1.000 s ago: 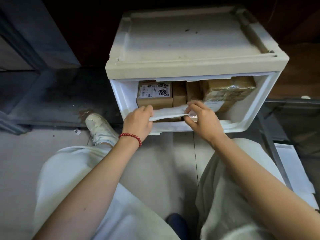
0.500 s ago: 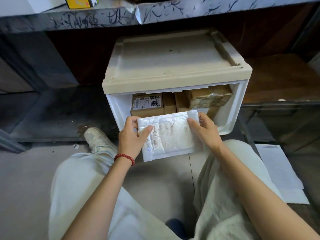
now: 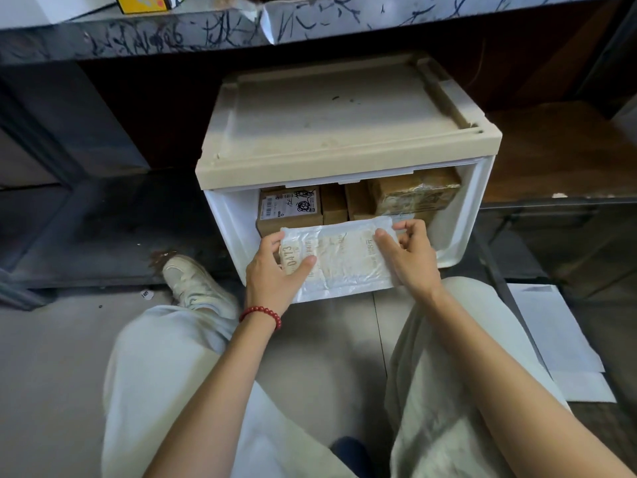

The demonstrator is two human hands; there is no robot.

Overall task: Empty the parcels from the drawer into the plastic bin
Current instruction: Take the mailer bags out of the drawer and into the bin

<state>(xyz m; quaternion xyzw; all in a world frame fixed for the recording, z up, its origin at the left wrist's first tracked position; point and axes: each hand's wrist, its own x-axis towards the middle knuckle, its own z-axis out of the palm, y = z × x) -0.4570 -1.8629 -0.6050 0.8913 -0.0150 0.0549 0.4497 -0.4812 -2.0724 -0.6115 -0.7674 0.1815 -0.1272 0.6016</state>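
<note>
Beneath a dark scribbled counter (image 3: pixel 310 25), an open white drawer (image 3: pixel 231 219) is sitting low, brown parcels (image 3: pixel 291 210) standing packed at its back. A white padded parcel (image 3: pixel 344 263) is lying across its front, long axis running left to right. The left hand (image 3: pixel 272 276) and right hand (image 3: pixel 412 262) are each pinching one short end, thumbs on top; no plastic bin is showing.

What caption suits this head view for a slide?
The left hand and right hand hold a white mailer before the open drawer; brown parcels sit inside.

White mailer (image 3: pixel 344 267) hides the drawer (image 3: pixel 234 222) front, lower parts of parcels (image 3: pixel 293 210)
</note>
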